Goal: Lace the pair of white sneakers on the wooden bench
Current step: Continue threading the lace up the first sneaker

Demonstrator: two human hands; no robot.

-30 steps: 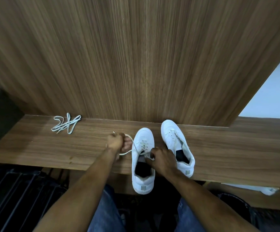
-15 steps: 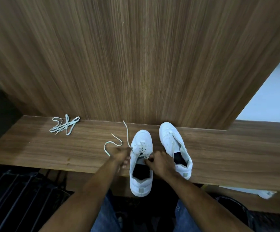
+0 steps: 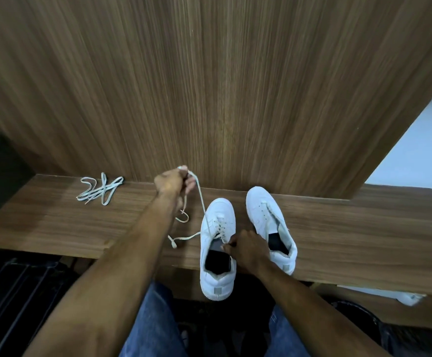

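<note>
We see two white leather sneakers on the long brown wooden tabletop (image 3: pixel 55 228), side by side w/ toes pointing at the tall wooden wall panel (image 3: pixel 209 86). The left white sneaker (image 3: pixel 218 253) sits near the front edge & its heel hangs a bit over it. The right white sneaker (image 3: pixel 270 222) sits just beside it, a bit farther back, w/ no lace that we can see in its holes.

Our left hand (image 3: pixel 175 182) is up near the wall panel — its fingers are curled round the thin white lace (image 3: pixel 201 199). The lace runs tight from that hand down to the eyelets of the left sneaker. Another bit of the same lace lies loose on the tabletop, curling left of the shoe, w/ its tip close to our left arm.

Our right hand (image 3: pixel 247 249) rests on the left sneaker by its dark opening — the fingers pinch at the lace by the top eyelets.

A second white lace in a loose bundle (image 3: pixel 98 188) lies far to the left, near the wall panel, well apart from the shoes.

Our blue jeans (image 3: pixel 153 323) show at the bottom.
</note>
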